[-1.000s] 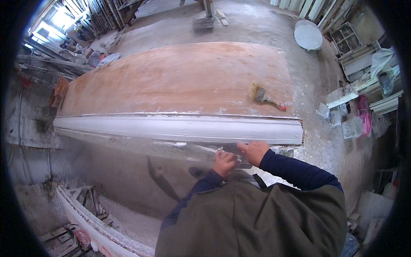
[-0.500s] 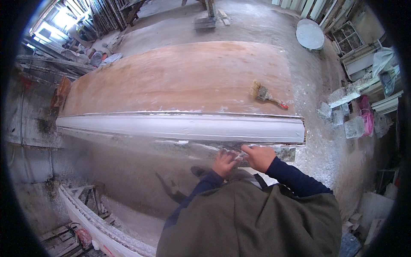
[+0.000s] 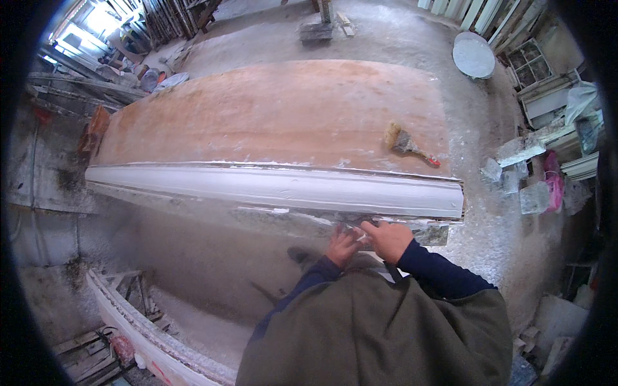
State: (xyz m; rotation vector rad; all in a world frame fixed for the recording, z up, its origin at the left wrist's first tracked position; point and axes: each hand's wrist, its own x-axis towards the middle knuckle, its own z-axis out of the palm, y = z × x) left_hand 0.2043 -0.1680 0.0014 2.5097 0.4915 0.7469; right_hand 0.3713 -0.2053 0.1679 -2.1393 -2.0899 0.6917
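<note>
My two hands are close together at the near edge of the workbench, just below the right half of a long white plaster moulding (image 3: pixel 277 189). My right hand (image 3: pixel 389 241) is closed, its thumb and forefinger pinched toward the left; a thin dark strip shows by its fingertips, too small to name. My left hand (image 3: pixel 344 246) has its fingers bent toward the right hand, with small white bits between the two. What the left fingers hold is largely hidden. A brush (image 3: pixel 409 144) with a red-tipped handle lies on the tabletop beyond the moulding, touched by neither hand.
The pinkish-brown tabletop (image 3: pixel 257 119) stretches away behind the moulding. At lower left stands a curved white piece (image 3: pixel 148 328) on slats. A round white lid-like disc (image 3: pixel 474 56) is at far right, near stacked mouldings, plastic bags and a pink bag (image 3: pixel 553 179).
The view has shifted slightly, so the bench and brush sit a little farther right. My left fingers have drawn closer together beside the right hand, which stays closed.
</note>
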